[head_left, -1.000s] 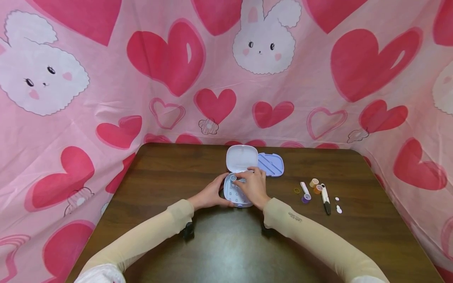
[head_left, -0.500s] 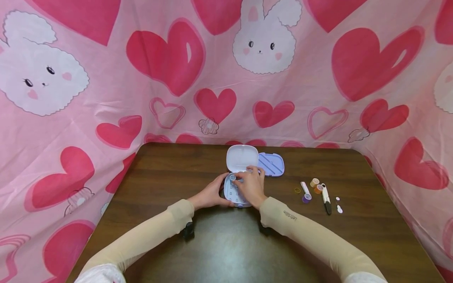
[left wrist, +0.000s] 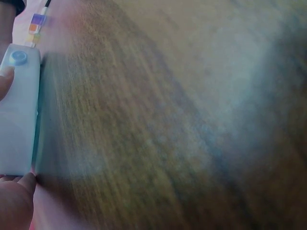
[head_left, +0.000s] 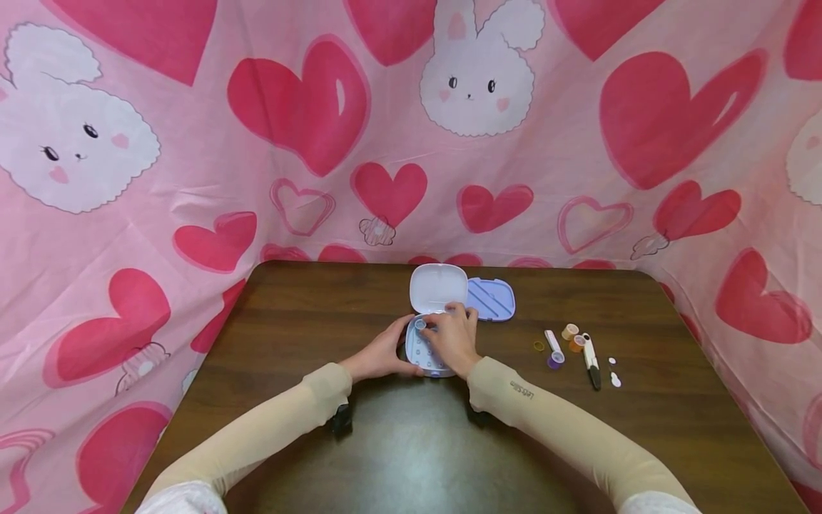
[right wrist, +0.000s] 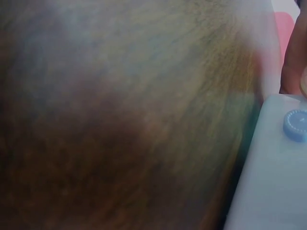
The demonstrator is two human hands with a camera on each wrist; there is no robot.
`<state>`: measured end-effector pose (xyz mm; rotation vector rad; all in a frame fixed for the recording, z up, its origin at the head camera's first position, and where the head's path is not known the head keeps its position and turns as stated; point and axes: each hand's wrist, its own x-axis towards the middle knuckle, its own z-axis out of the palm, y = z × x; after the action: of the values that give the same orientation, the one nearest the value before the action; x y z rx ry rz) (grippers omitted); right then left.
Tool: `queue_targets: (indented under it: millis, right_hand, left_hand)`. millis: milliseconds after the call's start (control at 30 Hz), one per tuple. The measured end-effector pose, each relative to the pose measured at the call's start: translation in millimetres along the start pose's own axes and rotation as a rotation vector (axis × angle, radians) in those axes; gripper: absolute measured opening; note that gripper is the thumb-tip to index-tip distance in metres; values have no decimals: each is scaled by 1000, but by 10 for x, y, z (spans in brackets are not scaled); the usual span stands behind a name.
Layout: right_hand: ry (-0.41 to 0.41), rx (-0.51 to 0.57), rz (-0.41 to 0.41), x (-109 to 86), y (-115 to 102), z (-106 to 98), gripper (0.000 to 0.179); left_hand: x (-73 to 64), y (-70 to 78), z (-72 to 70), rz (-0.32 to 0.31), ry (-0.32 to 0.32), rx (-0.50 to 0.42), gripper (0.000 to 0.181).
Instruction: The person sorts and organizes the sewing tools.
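Observation:
In the head view my left hand [head_left: 383, 352] grips the left side of a pale blue box [head_left: 420, 360], fingers at its back edge and thumb at its front corner. Small pegs stand up from the box's floor. My right hand [head_left: 454, 341] reaches over the right part and pinches a small light blue thread spool [head_left: 420, 324] near the back left corner, hiding much of the interior. A whitish lid [head_left: 439, 288] lies open behind. Both wrist views show the box wall from outside: a round blue button [left wrist: 18, 57] in the left one, the same button [right wrist: 296, 126] in the right.
A lavender tray [head_left: 491, 300] lies behind and right of the box. Farther right are a cream spool [head_left: 570, 331], an orange spool [head_left: 577, 344], a purple spool [head_left: 555, 360], a white strip [head_left: 551, 339], a white-and-black tool [head_left: 591, 363], a yellowish ring [head_left: 539, 346] and small white pieces [head_left: 615, 380].
My right hand and forearm have shifted slightly left, with the light blue thread spool in the fingers moving a little toward the left wall. My left hand stays on the box.

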<state>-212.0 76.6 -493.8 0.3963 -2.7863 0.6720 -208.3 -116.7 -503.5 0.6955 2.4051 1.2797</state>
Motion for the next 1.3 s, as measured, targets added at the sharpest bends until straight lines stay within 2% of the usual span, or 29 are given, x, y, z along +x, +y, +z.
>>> queue_targets:
  millis: [267,1300]
  right_hand:
    - [12,-10,-14,-1,-14,10,19]
    - [-63,-39,-5,-6,-19,-9,27]
  left_hand:
    - [5,-21,7,12,-4,-7,111]
    - [4,-18,20,15,4,-43,109]
